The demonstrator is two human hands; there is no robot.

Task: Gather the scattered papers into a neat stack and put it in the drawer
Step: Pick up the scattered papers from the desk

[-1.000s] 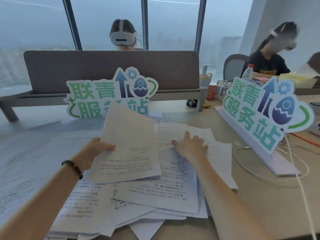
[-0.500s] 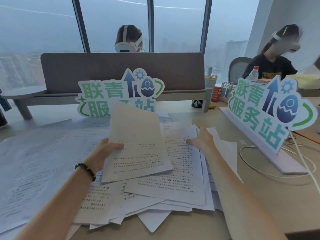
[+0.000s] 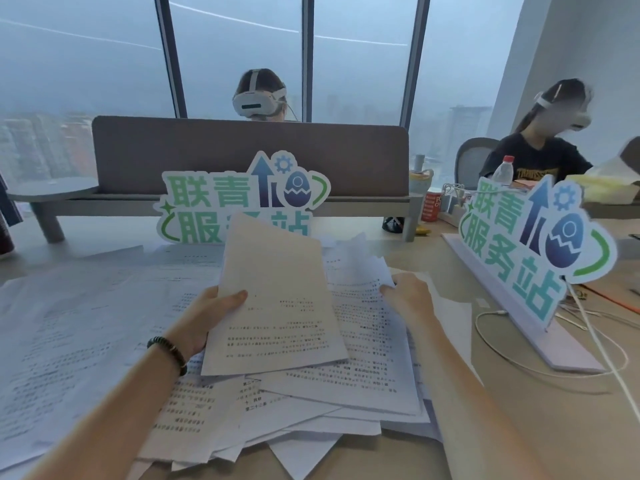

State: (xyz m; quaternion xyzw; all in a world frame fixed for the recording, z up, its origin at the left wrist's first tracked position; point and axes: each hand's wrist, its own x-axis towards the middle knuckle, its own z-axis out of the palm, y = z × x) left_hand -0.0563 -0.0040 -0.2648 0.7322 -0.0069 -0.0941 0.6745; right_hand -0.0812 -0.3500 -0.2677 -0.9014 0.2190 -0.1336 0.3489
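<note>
The gathered sheets (image 3: 273, 299) are raised over the scattered papers (image 3: 363, 341) on the desk (image 3: 519, 410), pinched at their left edge by the left hand (image 3: 204, 317). Just right of them, the right hand (image 3: 408, 299) nips one loose sheet's far edge. Gathering seems under way; next, that sheet likely needs laying squarely onto the held ones.

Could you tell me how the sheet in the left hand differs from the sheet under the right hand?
The left hand holds its sheet raised and tilted, clear of the pile; the right hand's sheet lies in the pile, lifted only at its far corner. The left sheet shows whole, the right one is partly covered. Both are white printed pages.
</note>
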